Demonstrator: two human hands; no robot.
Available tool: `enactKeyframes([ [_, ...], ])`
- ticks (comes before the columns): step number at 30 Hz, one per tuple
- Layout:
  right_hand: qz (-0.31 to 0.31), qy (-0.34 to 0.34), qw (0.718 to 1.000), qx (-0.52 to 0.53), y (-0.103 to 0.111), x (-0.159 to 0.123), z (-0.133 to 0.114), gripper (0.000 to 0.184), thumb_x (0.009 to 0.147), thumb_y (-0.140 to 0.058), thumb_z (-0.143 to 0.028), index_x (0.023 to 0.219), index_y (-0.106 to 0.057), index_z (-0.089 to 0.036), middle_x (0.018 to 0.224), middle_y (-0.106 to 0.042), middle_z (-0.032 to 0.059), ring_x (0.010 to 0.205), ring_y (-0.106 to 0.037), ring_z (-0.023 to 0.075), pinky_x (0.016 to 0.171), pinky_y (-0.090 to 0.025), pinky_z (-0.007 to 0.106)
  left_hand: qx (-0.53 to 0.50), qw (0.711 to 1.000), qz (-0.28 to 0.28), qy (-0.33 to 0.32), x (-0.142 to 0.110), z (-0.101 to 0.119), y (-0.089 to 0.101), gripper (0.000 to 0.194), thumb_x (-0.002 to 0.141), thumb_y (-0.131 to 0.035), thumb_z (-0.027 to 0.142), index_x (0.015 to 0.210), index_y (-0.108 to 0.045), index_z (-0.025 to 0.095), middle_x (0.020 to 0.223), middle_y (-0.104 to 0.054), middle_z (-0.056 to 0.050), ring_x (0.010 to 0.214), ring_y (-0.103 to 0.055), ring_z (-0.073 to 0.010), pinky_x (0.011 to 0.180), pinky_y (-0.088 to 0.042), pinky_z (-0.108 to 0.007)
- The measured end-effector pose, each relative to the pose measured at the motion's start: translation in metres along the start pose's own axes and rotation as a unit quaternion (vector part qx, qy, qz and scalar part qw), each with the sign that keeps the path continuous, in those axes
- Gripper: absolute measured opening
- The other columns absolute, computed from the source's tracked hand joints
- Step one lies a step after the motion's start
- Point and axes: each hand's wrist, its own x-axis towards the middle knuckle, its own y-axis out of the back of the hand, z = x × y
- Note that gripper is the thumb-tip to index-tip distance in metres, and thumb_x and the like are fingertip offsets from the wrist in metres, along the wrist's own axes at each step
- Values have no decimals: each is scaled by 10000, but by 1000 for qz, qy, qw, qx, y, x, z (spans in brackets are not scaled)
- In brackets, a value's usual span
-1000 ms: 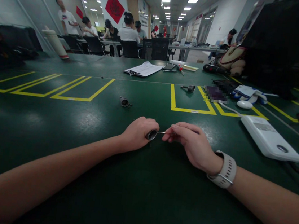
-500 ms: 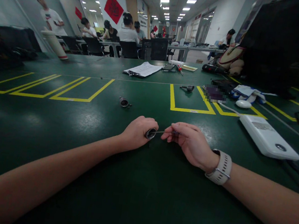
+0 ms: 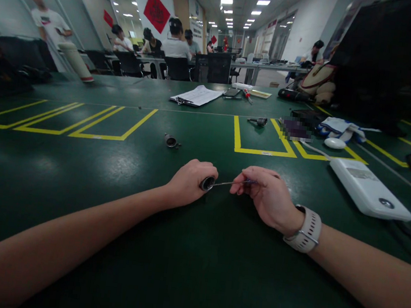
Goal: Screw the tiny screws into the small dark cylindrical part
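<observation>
Just beyond the left hand [image 3: 191, 183] lies a fitting [image 3: 170, 141].

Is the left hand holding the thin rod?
No, the right hand holds the thin rod, while the left hand grips a hollow metal part.

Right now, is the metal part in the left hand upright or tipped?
Tipped: the metal part in the left hand shows its round open end toward the camera, not the ceiling.
</observation>
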Motion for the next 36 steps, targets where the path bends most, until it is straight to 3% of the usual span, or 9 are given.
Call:
enactKeyframes([
  [4,0,58,997,-57,-2,-3,-1,226,821,-511,-247,675,-664,-166,669,-654,28,682,-587,156,671,-423,311,2,1000,-3,1,1,0,-1,66,745,-486,105,722,-504,165,716,-543,4,668,-509,-140,659,-346,-282],
  [8,-30,68,990,-121,-4,-5,-2,224,840,-502,-261,714,-666,-175,704,-658,24,720,-592,159,705,-426,321,6,1000,-4,1,1,0,0,75,737,-484,95,720,-504,166,711,-543,4,666,-508,-140,656,-348,-280],
  [13,-33,58,991,-115,-1,-3,-1,231,835,-494,-251,692,-657,-171,672,-648,24,687,-589,159,684,-431,324,10,1000,-1,-1,1,1,1,81,736,-485,91,719,-509,166,710,-543,3,665,-505,-139,659,-351,-280],
  [17,-21,104,985,-137,0,-5,-2,250,858,-466,-255,705,-645,-171,682,-641,22,691,-588,158,684,-442,324,9,1000,-2,0,1,1,0,77,740,-484,94,726,-513,164,712,-547,0,668,-508,-141,658,-349,-280],
  [19,-22,135,969,-204,-3,-7,-5,245,870,-459,-254,737,-646,-168,723,-642,26,721,-591,159,696,-446,322,11,1000,-2,1,2,1,-1,73,749,-479,102,727,-513,163,709,-548,-1,665,-508,-141,657,-347,-280],
  [25,-68,230,878,-414,-14,-16,-14,208,865,-458,-216,781,-636,-147,767,-631,54,725,-567,173,671,-432,326,20,1000,11,0,2,1,-2,46,746,-501,122,727,-516,162,707,-553,-1,661,-509,-143,648,-344,-279],
  [27,-74,207,889,-403,-15,-15,-15,222,866,-452,-223,768,-637,-149,755,-633,51,711,-570,169,663,-435,322,27,1000,9,-1,2,1,-2,43,750,-503,128,728,-519,162,702,-550,-2,655,-505,-144,645,-344,-280],
  [31,-62,136,941,-304,-9,-9,-13,250,863,-457,-229,720,-649,-159,709,-638,31,696,-590,156,667,-446,312,36,999,-4,-5,1,2,-1,69,739,-491,98,727,-519,160,703,-549,-6,653,-502,-144,644,-345,-281],
  [36,-56,111,974,-192,-1,-6,-5,234,847,-485,-232,694,-651,-168,658,-639,11,662,-587,145,669,-438,308,34,999,-7,1,1,4,0,70,735,-490,94,720,-522,155,699,-549,-9,653,-505,-147,648,-349,-286],
])
